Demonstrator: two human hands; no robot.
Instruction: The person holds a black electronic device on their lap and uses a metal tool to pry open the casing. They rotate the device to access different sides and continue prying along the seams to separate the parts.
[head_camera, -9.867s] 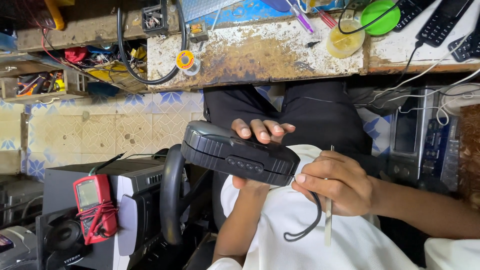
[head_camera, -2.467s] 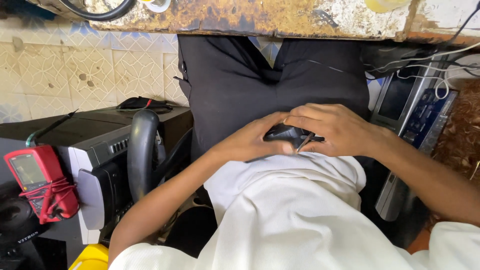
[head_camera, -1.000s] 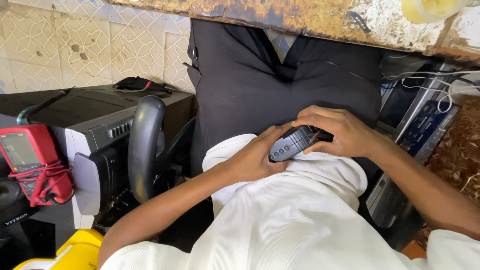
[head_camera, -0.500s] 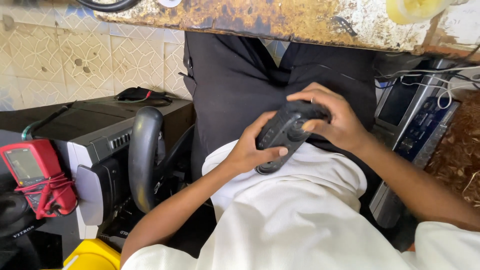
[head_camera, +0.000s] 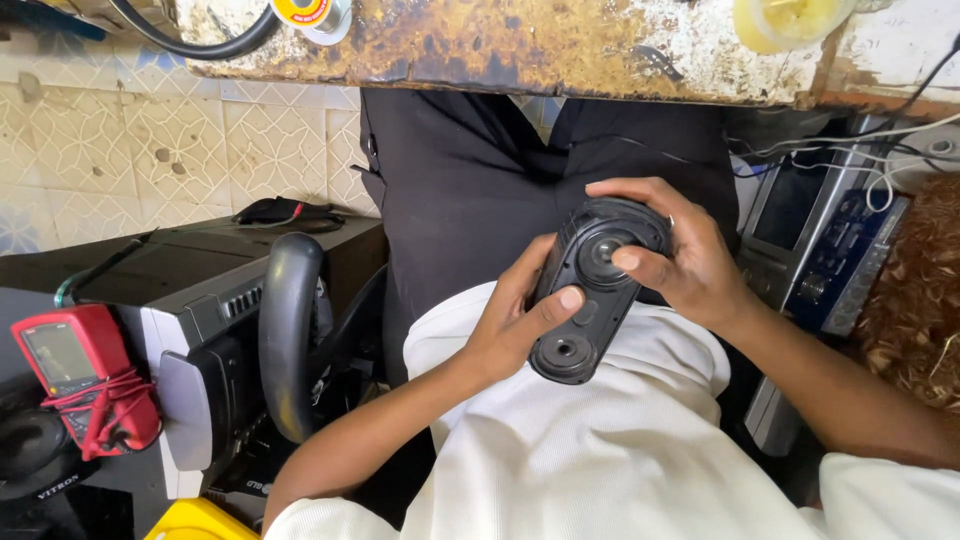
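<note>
Head view: a black oval speaker (head_camera: 592, 290) is held upright over the lap, clasped by the left hand (head_camera: 510, 330) and right hand (head_camera: 680, 255).

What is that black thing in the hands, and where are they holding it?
A black oval speaker. The left hand grips its lower left side, and the right hand wraps its upper right end, thumb on the round front.

Bright even daylight, soft shadow under the counter (head_camera: 500, 50), sharp centre, wide-angle bending at edges, no glare
</note>
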